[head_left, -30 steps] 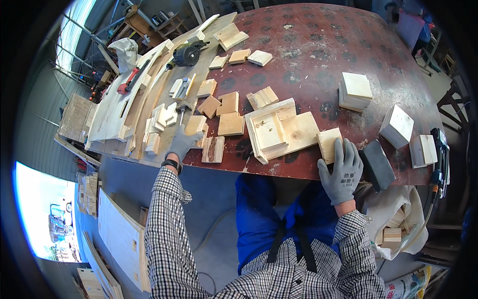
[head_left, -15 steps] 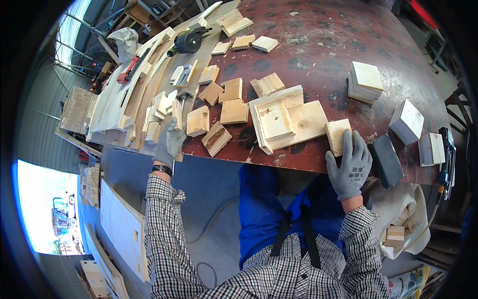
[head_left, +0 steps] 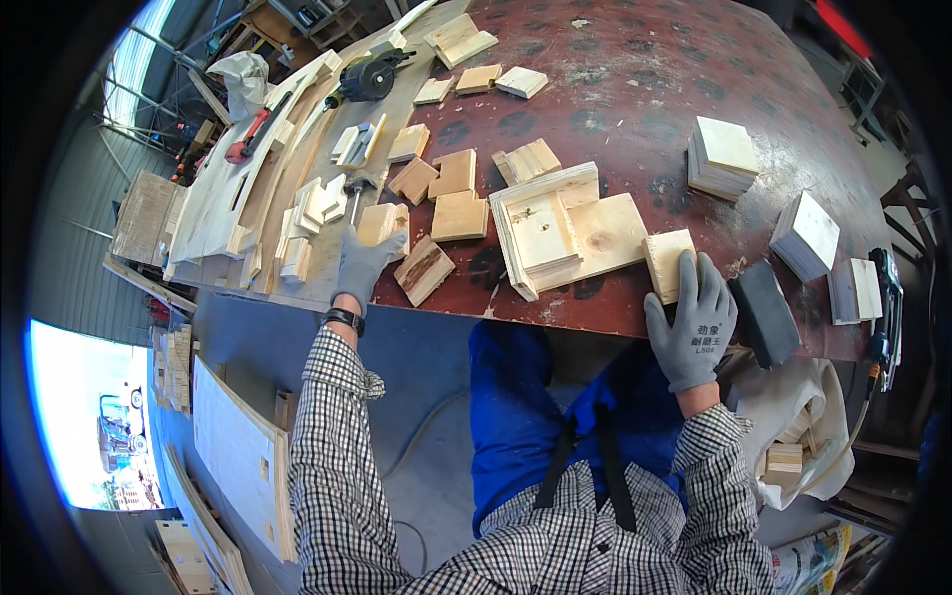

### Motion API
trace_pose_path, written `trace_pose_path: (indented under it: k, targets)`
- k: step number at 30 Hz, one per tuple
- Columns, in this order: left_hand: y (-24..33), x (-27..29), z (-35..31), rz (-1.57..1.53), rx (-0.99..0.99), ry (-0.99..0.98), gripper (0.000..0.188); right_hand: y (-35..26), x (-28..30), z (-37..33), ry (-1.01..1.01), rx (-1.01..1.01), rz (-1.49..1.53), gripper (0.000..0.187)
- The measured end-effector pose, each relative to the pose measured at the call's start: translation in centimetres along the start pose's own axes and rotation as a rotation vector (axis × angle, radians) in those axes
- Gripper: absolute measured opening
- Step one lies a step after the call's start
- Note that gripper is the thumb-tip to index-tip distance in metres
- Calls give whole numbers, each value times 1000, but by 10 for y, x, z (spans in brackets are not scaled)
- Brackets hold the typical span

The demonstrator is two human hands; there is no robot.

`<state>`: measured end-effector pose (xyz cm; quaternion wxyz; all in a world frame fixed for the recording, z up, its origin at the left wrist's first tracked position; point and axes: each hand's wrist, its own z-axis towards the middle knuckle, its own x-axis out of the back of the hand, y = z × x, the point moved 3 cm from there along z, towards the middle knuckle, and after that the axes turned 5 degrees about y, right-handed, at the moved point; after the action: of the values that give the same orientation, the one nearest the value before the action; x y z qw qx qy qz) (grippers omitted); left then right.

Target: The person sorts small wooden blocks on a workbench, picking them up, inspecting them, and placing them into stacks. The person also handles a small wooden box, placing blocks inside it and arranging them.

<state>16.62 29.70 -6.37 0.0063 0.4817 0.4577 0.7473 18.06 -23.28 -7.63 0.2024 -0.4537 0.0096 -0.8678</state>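
Observation:
My left hand [head_left: 365, 266], in a grey glove, is at the table's front edge with its thumb spread out to the right. It lies in front of a notched wooden block [head_left: 384, 223] and partly covers it; whether they touch I cannot tell. A dark-handled tool with a thin metal shaft [head_left: 359, 186] is just beyond the fingers. My right hand [head_left: 694, 322], also gloved, grips a small wooden block [head_left: 669, 260] at its right and near sides. That block stands against the right end of a larger wooden assembly [head_left: 540, 238].
A dark grey block [head_left: 766, 315] sits right of my right hand, near stacked wooden squares [head_left: 722, 159]. Several loose wooden pieces [head_left: 459, 216] lie at centre left. Farther back are a black power tool [head_left: 369, 77] and a red-handled tool [head_left: 246, 144]. A white sack [head_left: 833, 426] hangs below the right edge.
My left hand has left the thin wooden piece it was touching and shifted right to the notched block, its thumb spreading. My right hand stays on its block. The whole view has shifted slightly.

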Motion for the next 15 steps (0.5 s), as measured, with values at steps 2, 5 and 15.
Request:
trace_pose_path:
  k: [2,5,15]
  targets:
    - [19,-1,-11,225,-35,9,111,-2,0,1,-11,4,1,78]
    - [32,-1,-18,325,-59,62,103,0,0,0,-11,-10,-5,78]
    - [-41,55,-44,-1229,147,-372,66,-4,1,0,-8,-11,8,77]
